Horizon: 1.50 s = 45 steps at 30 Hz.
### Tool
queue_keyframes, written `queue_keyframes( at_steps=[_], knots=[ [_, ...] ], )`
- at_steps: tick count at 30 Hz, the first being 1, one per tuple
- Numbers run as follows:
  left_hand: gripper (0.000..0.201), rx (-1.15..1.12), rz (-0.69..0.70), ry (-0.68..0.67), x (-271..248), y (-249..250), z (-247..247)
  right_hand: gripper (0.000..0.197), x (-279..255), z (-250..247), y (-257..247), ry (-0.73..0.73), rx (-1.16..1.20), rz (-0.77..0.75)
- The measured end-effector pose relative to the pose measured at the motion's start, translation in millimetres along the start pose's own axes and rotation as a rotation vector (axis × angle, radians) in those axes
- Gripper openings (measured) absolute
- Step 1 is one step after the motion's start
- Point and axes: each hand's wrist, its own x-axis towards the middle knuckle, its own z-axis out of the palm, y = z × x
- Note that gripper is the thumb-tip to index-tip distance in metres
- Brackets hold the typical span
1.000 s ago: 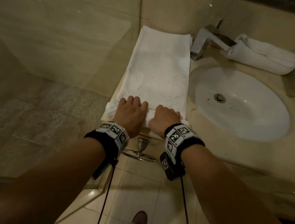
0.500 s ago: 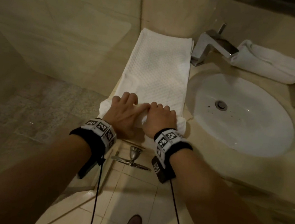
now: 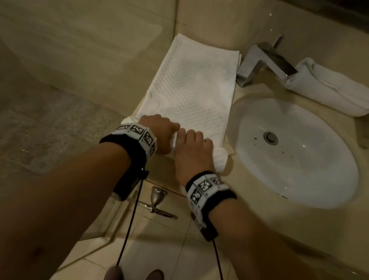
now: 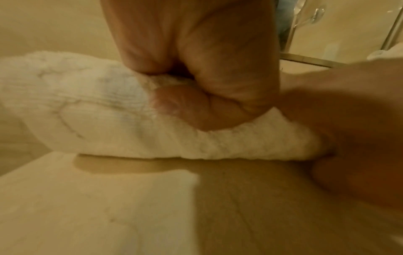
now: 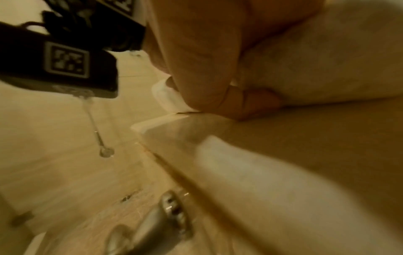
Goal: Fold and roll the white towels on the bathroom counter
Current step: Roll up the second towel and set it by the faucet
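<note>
A white waffle-weave towel (image 3: 193,90) lies as a long folded strip on the counter left of the sink, its near end wound into a roll (image 3: 220,159). Side by side on that roll, my left hand (image 3: 158,134) and right hand (image 3: 193,147) have their fingers curled over its top. In the left wrist view my left hand (image 4: 196,96) grips the roll (image 4: 76,107) with the thumb tucked against its near side. The right wrist view shows my right hand (image 5: 207,69) pressed on the towel (image 5: 316,60) just past the counter's front edge.
The white oval sink (image 3: 292,150) is directly right of the towel, with a chrome faucet (image 3: 263,61) behind it. A finished rolled towel (image 3: 332,87) lies behind the faucet. A wall borders the counter (image 3: 250,216) on the left; a chrome rail (image 3: 155,203) hangs under its front edge.
Both hands have pushed the roll away from the front edge toward the wall. The roll is thicker and the flat part of the towel is shorter.
</note>
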Motion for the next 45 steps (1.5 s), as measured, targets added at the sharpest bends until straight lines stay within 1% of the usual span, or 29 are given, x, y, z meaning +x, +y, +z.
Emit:
queue_keyframes(
  at_steps=[1,2,5,6,7,8,9,10,11,12,14,16,18,20,21,24,25,27,29,30,32,34,36,38,40,41,43,45],
  knots=[
    [0.038,-0.009,0.010,0.013,-0.7,-0.2,-0.7,0.066,8.7,-0.5,3.9,-0.021,0.020,0.001],
    [0.046,-0.007,0.020,0.054,-2.8,-0.1,2.1,0.064,16.7,-1.9,7.0,-0.047,0.053,0.013],
    [0.070,0.076,0.056,0.245,-20.4,2.0,16.9,0.050,33.8,-6.8,14.2,-0.096,0.170,0.058],
    [0.070,0.116,0.078,0.321,-25.6,3.9,24.6,0.045,37.1,-8.9,15.5,-0.121,0.204,0.061],
    [0.060,0.131,0.082,0.404,-29.4,8.4,29.6,0.041,37.6,-10.1,17.2,-0.148,0.227,0.058],
    [0.046,0.125,0.057,0.461,-27.4,10.8,28.9,0.039,38.5,-11.5,18.2,-0.163,0.243,0.064],
    [0.036,0.103,0.026,0.468,-22.2,12.2,23.9,0.038,38.6,-12.0,18.2,-0.164,0.255,0.076],
    [0.034,0.084,-0.014,0.398,-16.3,14.0,15.6,0.040,37.3,-11.8,17.1,-0.150,0.251,0.085],
    [0.038,0.073,-0.031,0.298,-9.2,14.6,7.4,0.044,35.3,-10.1,15.5,-0.120,0.231,0.091],
    [0.046,0.069,-0.017,0.204,-0.9,13.6,2.4,0.051,32.2,-8.3,13.8,-0.071,0.192,0.094],
    [0.056,0.029,0.016,0.067,13.9,7.8,-7.1,0.066,23.7,-4.2,10.3,0.003,0.082,0.094],
    [0.052,-0.017,0.025,-0.051,27.2,2.5,-13.3,0.075,19.1,0.2,7.5,0.028,-0.024,0.063],
    [0.043,-0.044,0.053,-0.112,38.4,0.0,-17.2,0.070,22.2,1.6,6.6,0.029,-0.034,0.065],
    [0.042,-0.058,0.073,-0.101,39.1,-3.0,-16.3,0.064,33.9,-2.8,7.9,-0.015,0.018,0.085],
    [0.043,-0.057,0.073,-0.071,34.0,-3.3,-14.4,0.061,39.7,-6.3,9.6,-0.029,0.048,0.094],
    [0.048,0.032,0.122,0.123,17.8,-5.5,-5.8,0.053,55.2,-14.1,14.6,-0.052,0.088,0.074],
    [0.052,0.058,0.151,0.156,14.4,-6.0,-7.3,0.051,58.2,-15.2,16.2,-0.074,0.101,0.071],
    [0.061,0.106,0.171,0.153,14.9,-6.8,-12.8,0.043,64.9,-19.3,20.0,-0.108,0.138,0.075],
    [0.070,0.150,0.150,0.121,15.7,-4.0,-16.6,0.035,73.0,-25.8,24.4,-0.158,0.183,0.080],
    [0.070,0.176,0.128,0.120,17.4,-1.4,-15.4,0.034,76.9,-28.7,26.6,-0.185,0.200,0.076],
    [0.060,0.148,0.094,0.130,24.2,1.8,-13.9,0.033,82.3,-32.7,30.6,-0.235,0.237,0.083],
    [0.048,0.072,0.078,0.111,37.7,-0.2,-18.1,0.038,85.0,-32.4,33.3,-0.239,0.264,0.106],
    [0.045,0.011,0.095,0.045,49.2,-3.7,-27.3,0.049,83.2,-32.5,36.0,-0.180,0.265,0.098],
    [0.038,-0.073,0.065,-0.046,59.1,-5.9,-37.2,0.061,77.5,-32.2,39.3,-0.110,0.170,0.017],
    [0.027,-0.160,0.008,-0.133,69.0,-8.9,-41.9,0.071,72.1,-30.6,41.8,-0.084,0.033,-0.056],
    [0.023,-0.199,-0.011,-0.155,73.8,-11.7,-41.1,0.076,70.2,-29.6,42.5,-0.080,-0.006,-0.067],
    [0.026,-0.252,-0.027,-0.154,79.5,-14.8,-37.3,0.085,71.5,-24.3,44.6,-0.096,0.017,-0.058],
    [0.032,-0.253,-0.027,-0.125,79.5,-14.6,-35.4,0.084,82.1,-23.6,49.7,-0.143,0.134,-0.036]
  ],
)
